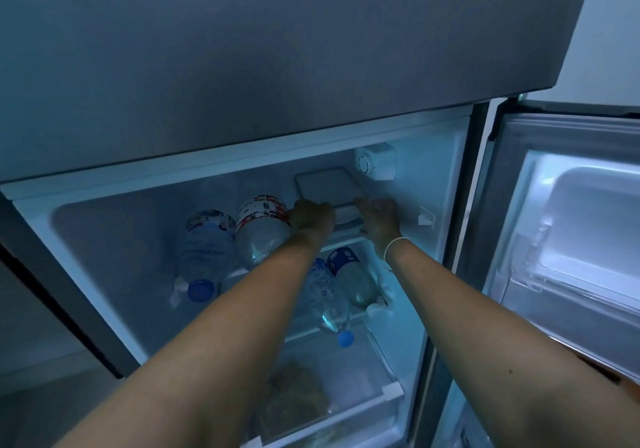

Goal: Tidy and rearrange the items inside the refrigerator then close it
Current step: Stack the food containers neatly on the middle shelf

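Observation:
The refrigerator's lower compartment (446, 184) stands open. Both my arms reach deep onto the top shelf. My left hand (311, 217) and my right hand (379, 219) grip the two ends of a flat white lidded container (323, 184) at the back right. Left of it lie two large plastic bottles on their sides: one with a red and white label (263, 229), one with a blue cap (204, 257). On the shelf below lie a clear bottle with a blue cap (327, 302) and a blue-labelled bottle (353, 278).
The fridge door (568, 239) hangs open at the right with pale door bins. The closed freezer door (277, 49) fills the top. A white control box (375, 162) sits on the ceiling at the back right. A bag of dark greens (298, 395) lies low down.

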Available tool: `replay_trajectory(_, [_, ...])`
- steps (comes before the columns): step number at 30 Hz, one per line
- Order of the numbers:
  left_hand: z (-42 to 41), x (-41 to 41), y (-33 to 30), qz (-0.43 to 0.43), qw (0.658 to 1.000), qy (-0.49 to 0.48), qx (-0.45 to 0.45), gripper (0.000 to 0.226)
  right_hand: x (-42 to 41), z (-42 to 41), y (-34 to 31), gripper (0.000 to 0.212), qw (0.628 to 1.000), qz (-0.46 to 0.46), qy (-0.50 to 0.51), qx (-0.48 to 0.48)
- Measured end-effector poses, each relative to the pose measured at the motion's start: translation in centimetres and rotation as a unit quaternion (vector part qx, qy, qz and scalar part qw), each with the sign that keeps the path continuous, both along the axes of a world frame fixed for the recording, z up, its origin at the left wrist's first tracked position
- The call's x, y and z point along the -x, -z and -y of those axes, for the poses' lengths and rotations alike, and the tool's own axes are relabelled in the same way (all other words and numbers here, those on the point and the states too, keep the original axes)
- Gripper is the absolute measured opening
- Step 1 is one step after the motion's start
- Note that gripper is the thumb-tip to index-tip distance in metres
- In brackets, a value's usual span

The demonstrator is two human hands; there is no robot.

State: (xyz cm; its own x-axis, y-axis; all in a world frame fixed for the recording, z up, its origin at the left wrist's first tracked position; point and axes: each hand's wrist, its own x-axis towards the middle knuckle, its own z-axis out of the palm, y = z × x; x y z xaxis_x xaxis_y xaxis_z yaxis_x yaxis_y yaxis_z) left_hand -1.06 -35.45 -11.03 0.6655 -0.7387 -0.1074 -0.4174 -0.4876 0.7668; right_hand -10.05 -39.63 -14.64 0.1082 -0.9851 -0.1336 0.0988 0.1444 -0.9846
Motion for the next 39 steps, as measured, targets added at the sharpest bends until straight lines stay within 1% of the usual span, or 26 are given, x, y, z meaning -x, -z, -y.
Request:
replay_trajectory(2, [-0.4,0.0,0.3,-0.095,0.994,-0.015,0.05,0.039,-0.1,0.1,0.2,0.047,1.0,-0.016,-0.01,-0.005])
replay_trajectory(3, [-0.6,0.0,0.5,-0.123,0.99,-0.011,0.067,0.044,0.0,-0.1,-0.1,0.048,1.0,-0.021,-0.011,-0.011])
replay_trajectory(4, [-0.9,0.0,0.6,-0.137,0.988,-0.004,0.075,0.045,0.1,-0.3,-0.3,0.039,0.999,-0.026,-0.015,-0.012])
replay_trajectory(5, [-1.1,-0.1,0.8,-0.144,0.987,0.003,0.078,0.044,0.2,-0.5,-0.4,0.025,0.999,-0.035,-0.018,-0.012])
replay_trajectory(6, [-1.3,-0.1,0.9,-0.145,0.987,0.012,0.074,0.043,0.3,-0.4,-0.5,0.021,0.999,-0.041,-0.018,-0.014])
replay_trajectory(9, [-1.4,-0.4,0.8,-0.147,0.987,0.013,0.065,0.039,0.4,-0.7,-0.6,0.021,0.999,-0.032,-0.007,-0.005])
replay_trajectory(12, [-1.7,-0.4,0.0,-0.152,0.988,0.016,0.033,0.022,0.6,-1.2,-0.5,0.017,1.0,0.002,0.0,-0.011])
replay_trajectory(14, [-2.0,-0.4,-0.1,-0.159,0.986,0.029,0.05,0.028,0.7,-1.5,-0.4,0.009,1.0,0.021,0.002,-0.017])
replay_trajectory(15, [-2.4,-0.3,-0.1,-0.167,0.983,0.037,0.064,0.031,0.7,-1.8,-0.3,0.017,0.999,0.03,-0.001,-0.023])
replay_trajectory(16, [-2.8,-0.2,-0.1,-0.179,0.98,0.045,0.072,0.032,0.7,-2.0,-0.1,0.033,0.999,0.034,-0.005,-0.032])
replay_trajectory(17, [-3.2,-0.1,0.0,-0.191,0.977,0.048,0.075,0.032,0.7,-2.3,-0.1,0.043,0.999,0.034,-0.005,-0.04])
replay_trajectory(18, [-3.5,0.0,0.0,-0.2,0.976,0.044,0.078,0.031,0.9,-2.6,-0.1,0.043,0.998,0.038,-0.005,-0.042])
replay_trajectory(21, [-4.5,0.6,-0.1,-0.239,0.967,0.012,0.088,0.019,1.6,-3.7,-0.2,0.026,0.997,0.056,-0.001,-0.045])
replay_trajectory(23, [-5.5,1.2,-0.3,-0.247,0.965,0.012,0.084,0.017,2.1,-4.6,-0.1,0.024,0.997,0.066,-0.003,-0.043])
replay_trajectory(26, [-7.3,2.1,-0.4,-0.254,0.963,0.014,0.085,0.018,3.1,-6.2,0.2,0.036,0.995,0.083,-0.016,-0.047])
replay_trajectory(29, [-9.5,2.8,-0.5,-0.272,0.957,0.027,0.099,0.014,3.8,-7.9,0.5,0.058,0.993,0.1,-0.03,-0.049])
replay_trajectory(30, [-10.3,3.0,-0.5,-0.279,0.954,0.031,0.104,0.013,4.1,-8.5,0.6,0.061,0.993,0.101,-0.032,-0.048])
replay_trajectory(33, [-12.8,3.6,-0.2,-0.289,0.949,0.032,0.119,0.011,4.7,-10.6,0.8,0.057,0.993,0.103,-0.029,-0.045])
replay_trajectory(35, [-14.6,4.0,0.2,-0.293,0.948,0.034,0.121,0.005,5.1,-12.2,1.2,0.059,0.993,0.107,-0.031,-0.046])
replay_trajectory(39, [-17.0,4.5,1.6,-0.299,0.945,0.035,0.128,0.043,6.2,-15.1,1.8,0.045,0.992,0.119,-0.024,-0.043])
